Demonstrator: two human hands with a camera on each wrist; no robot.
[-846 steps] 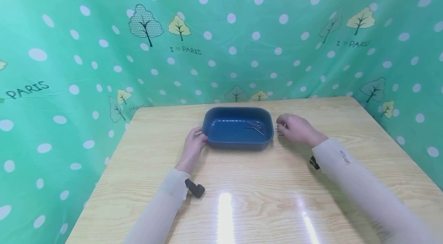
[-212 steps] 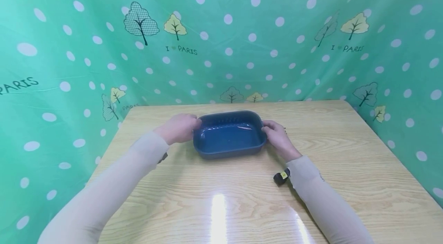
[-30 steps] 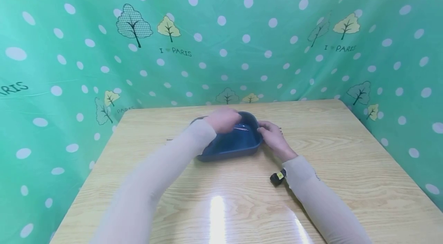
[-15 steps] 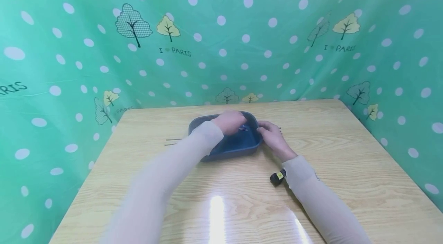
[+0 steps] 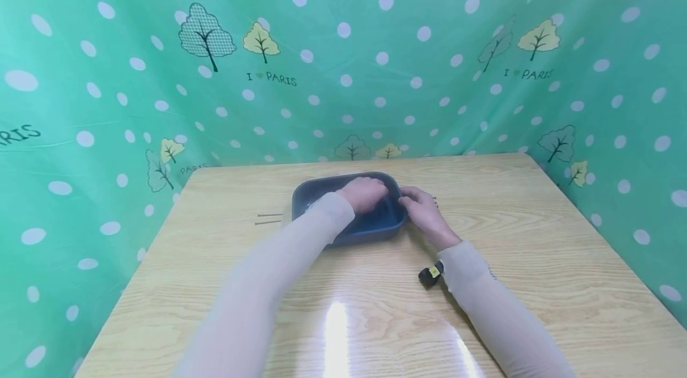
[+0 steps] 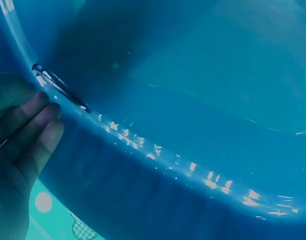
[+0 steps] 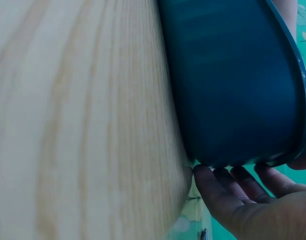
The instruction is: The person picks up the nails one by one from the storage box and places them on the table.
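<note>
A deep blue plastic basin (image 5: 316, 187) sits on the table. My left hand (image 5: 365, 194) reaches down into its right half. In the left wrist view, the fingertips (image 6: 52, 127) are right beside a few thin nails (image 6: 63, 89), which lie along the curve between floor and wall; the fingers look relaxed, with nothing visible between them. My right hand (image 5: 424, 211) grips the basin's right end, with the thumb at the rim and the fingers (image 7: 208, 187) against the outer wall. Two nails (image 5: 269, 223) lie side by side on the table, left of the basin.
More nails (image 5: 435, 202) lie on the wooden table (image 5: 515, 235) just beyond my right hand, partly hidden by it. A green dotted cloth (image 5: 343, 74) hangs behind the table and along both sides.
Seven seconds ago my left hand was at the basin's left rim; over the last second it moves rightward and lower inside. The two nails at left are now uncovered by the arm. My right hand stays put.
</note>
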